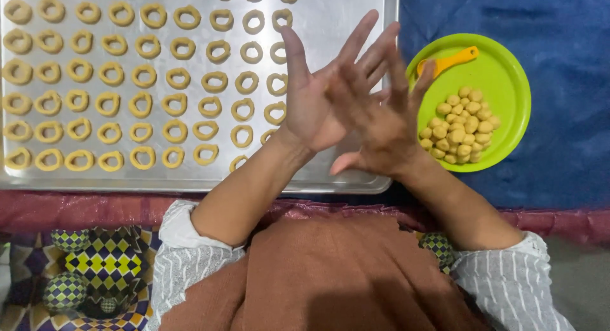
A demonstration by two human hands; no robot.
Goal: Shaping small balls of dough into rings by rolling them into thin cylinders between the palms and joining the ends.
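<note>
Yellow dough may sit between my pressed left hand (318,105) and right hand (375,124), fingers splayed; I cannot tell. Uneven rolling risks a lumpy rope beside rings (146,102) mid-left.

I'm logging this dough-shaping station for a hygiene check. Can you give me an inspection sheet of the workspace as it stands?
Surface: blue cloth under the work, with a dark red edge nearest the person.
Job's things: metal baking tray filled with rows of dough rings; green plate holding a pile of small dough balls.
Clutter: orange scoop-like tool lying on the plate.
Hands: left hand and right hand pressed palm to palm over the tray's right end, fingers spread; whether dough lies between them cannot be told.
Cables: nothing seen.
Surroundings: patterned checkered fabric at lower left.
</note>
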